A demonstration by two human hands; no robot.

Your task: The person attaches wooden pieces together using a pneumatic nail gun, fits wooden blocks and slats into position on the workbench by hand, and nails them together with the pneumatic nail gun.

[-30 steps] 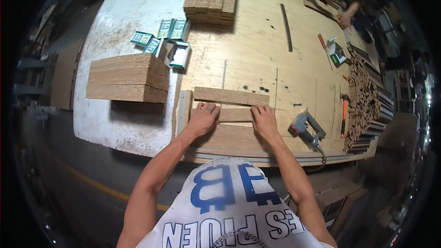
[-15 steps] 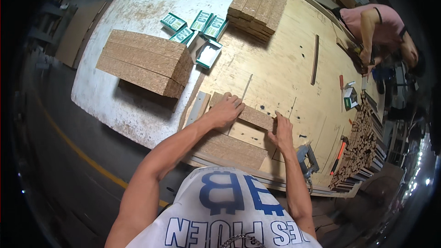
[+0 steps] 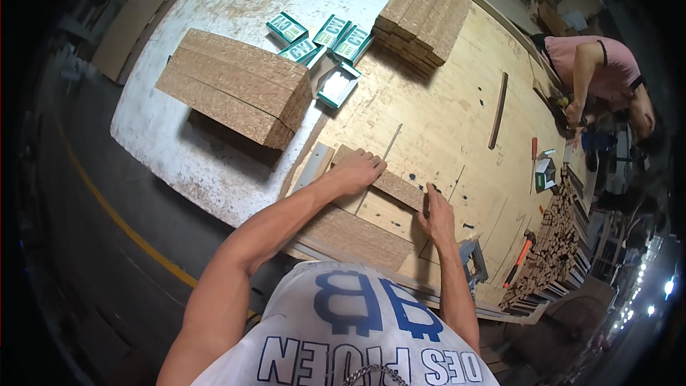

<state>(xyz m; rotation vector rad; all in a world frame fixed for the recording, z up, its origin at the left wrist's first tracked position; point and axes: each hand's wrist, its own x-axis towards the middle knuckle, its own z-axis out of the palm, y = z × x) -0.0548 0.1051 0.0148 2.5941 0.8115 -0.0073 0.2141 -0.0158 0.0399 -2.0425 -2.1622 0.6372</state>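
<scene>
- Chipboard strip (image 3: pixel 400 189) lies on the pale plywood part of the surface (image 3: pixel 461 114), right in front of the person, slanting down to the right. Both hands at it.
- Left hand (image 3: pixel 359 171): on the strip's left end, fingers together and curled over the far edge. Thumb hidden, can't tell if it pinches.
- Right hand (image 3: pixel 438 213): at the strip's right end, thumb apart from the fingers. Can't tell if it's pinching or only touching.
- Wider chipboard piece (image 3: pixel 361 237) nearer the body, apart from the strip; left forearm passes over its left part.
- Metal bar (image 3: pixel 311 166) just left of the left hand.
- Nail gun (image 3: pixel 471 261) beside the right forearm, partly hidden by it.
- Orange-handled hammer (image 3: pixel 519 259) further right, next to a pile of thin sticks (image 3: pixel 554 246).
- Dark strip (image 3: pixel 499 111), red screwdriver (image 3: pixel 534 156) and small open carton (image 3: pixel 546 174) beyond.
- Big chipboard stack (image 3: pixel 232 86) left on the whitish part; second stack (image 3: pixel 421 18) at the back.
- Green-white boxes (image 3: pixel 332 31) between stacks, plus an open box (image 3: pixel 338 86).
- Co-worker in pink (image 3: pixel 607 64) bends at the far right edge.
</scene>
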